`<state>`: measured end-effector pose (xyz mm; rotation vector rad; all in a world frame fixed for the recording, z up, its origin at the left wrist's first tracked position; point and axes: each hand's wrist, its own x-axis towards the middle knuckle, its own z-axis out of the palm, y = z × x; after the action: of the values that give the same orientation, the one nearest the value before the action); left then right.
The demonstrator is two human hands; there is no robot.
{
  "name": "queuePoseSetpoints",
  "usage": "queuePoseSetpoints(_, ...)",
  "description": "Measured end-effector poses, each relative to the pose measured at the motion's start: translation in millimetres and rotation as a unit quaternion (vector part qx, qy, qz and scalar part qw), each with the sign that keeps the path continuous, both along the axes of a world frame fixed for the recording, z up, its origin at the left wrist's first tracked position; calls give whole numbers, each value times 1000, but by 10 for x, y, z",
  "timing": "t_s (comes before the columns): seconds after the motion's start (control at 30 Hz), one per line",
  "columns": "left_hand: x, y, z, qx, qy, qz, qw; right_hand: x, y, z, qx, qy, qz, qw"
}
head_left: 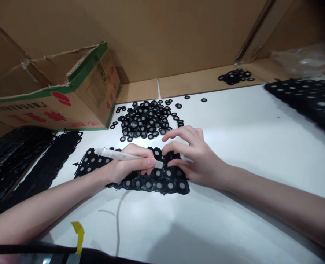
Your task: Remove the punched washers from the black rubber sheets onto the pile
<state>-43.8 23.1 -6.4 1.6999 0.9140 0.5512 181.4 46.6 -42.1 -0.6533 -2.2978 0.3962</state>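
My left hand (133, 163) is closed around a white pen-shaped tool (118, 154), its tip end resting over a black sheet (148, 184). The sheet has rows of round pieces with pale grey centres and lies flat on the white table (233, 128). My right hand (191, 156) is at the sheet's right part, with fingers curved and apart; the thumb and fingertips hover at or touch the sheet, I cannot tell which. Beyond both hands is a pile of loose black rings with pale centres (144, 119). My hands and the tool hide part of the sheet.
An open cardboard box (91, 91) stands at the back left. Stacked black sheets (19, 154) lie at the left, others (310, 97) at the right. A small ring pile (235, 76) sits near the cardboard back wall (178, 36). A yellow tag (79, 234) is in the foreground.
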Motion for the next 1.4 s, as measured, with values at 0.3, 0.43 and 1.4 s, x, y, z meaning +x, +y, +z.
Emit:
queuePoseSetpoints(0.3,-5,4,1,-26,8,12,1000,66,74,-45,199,-12,51,979)
queuePoseSetpoints(0.43,9,-3,12,-27,3,19,999,92,79,-19,208,-76,64,973)
queuePoseSetpoints(1.4,40,5,35,6,42,20,999,98,132,62,126,-133,113,977)
